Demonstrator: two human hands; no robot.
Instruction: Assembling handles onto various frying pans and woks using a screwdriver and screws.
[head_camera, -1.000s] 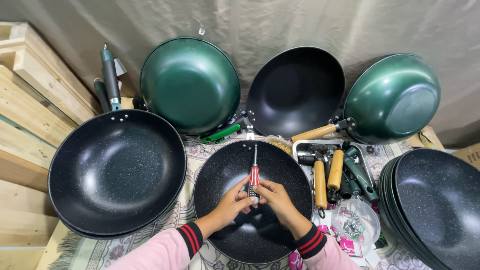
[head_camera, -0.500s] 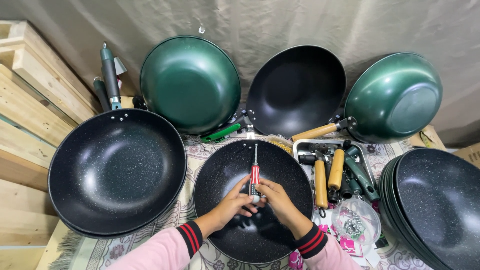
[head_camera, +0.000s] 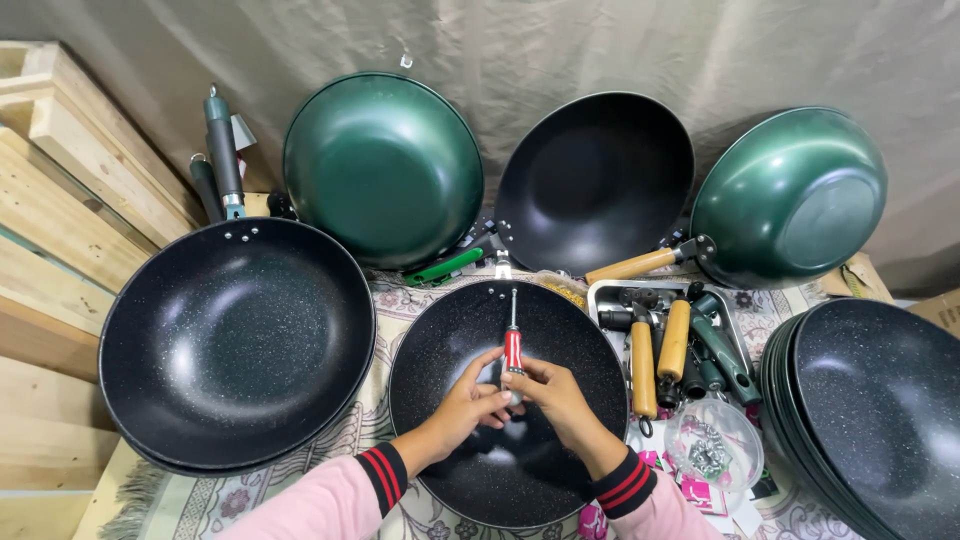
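Note:
A black speckled wok (head_camera: 450, 330) lies on the patterned cloth right in front of me. Both my hands are inside it. My left hand (head_camera: 462, 407) and my right hand (head_camera: 556, 397) are wrapped together around the handle of a red-and-clear screwdriver (head_camera: 512, 348). Its metal shaft points away from me, with the tip at the wok's far rim (head_camera: 513, 293), where a handle bracket sits. Pink sleeves with red-and-black cuffs cover my wrists.
A large black wok (head_camera: 235, 340) lies at the left. Two green woks (head_camera: 385, 165) (head_camera: 790, 195) and a black one (head_camera: 595, 180) lean on the back wall. A tray (head_camera: 600, 292) of wood and green handles, a bowl of screws (head_camera: 712, 445), stacked woks (head_camera: 870, 400) and wooden planks (head_camera: 60, 220) surround me.
My hands and the screwdriver stay in nearly the same place. The fingers shift slightly around the handle.

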